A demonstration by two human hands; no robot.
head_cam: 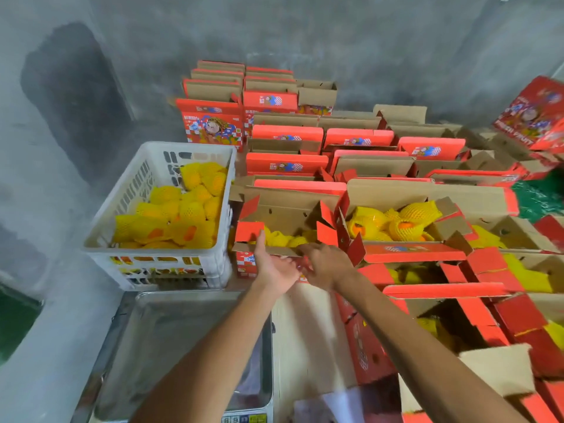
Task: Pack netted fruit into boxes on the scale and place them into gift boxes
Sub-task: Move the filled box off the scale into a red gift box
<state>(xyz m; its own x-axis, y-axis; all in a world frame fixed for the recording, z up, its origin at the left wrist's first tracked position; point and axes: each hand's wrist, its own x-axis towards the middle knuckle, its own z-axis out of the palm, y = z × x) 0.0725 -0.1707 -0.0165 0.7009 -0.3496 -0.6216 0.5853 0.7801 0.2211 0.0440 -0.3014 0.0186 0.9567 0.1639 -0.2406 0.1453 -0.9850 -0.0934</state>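
Both bare arms reach forward over the steel scale pan [171, 337] to an open gift box [283, 227] of red printed cardboard with brown corrugated inside. The left hand [274, 270] is turned palm up, its fingers straight and spread, with the thumb touching the red flap at the box's near left corner. The right hand [325, 264] lies palm down on the near edge of the same box; its fingers look loosely bent, but blur hides whether they grip the cardboard.

Inside this box lie fruits in yellow foam net [287, 239], soft and meshed. Just beside it on the right, a second open box [406, 221] holds more netted fruit, some with orange skin showing. At the left stands a white slotted plastic crate [128, 227], full of the same netted fruit [174, 215].
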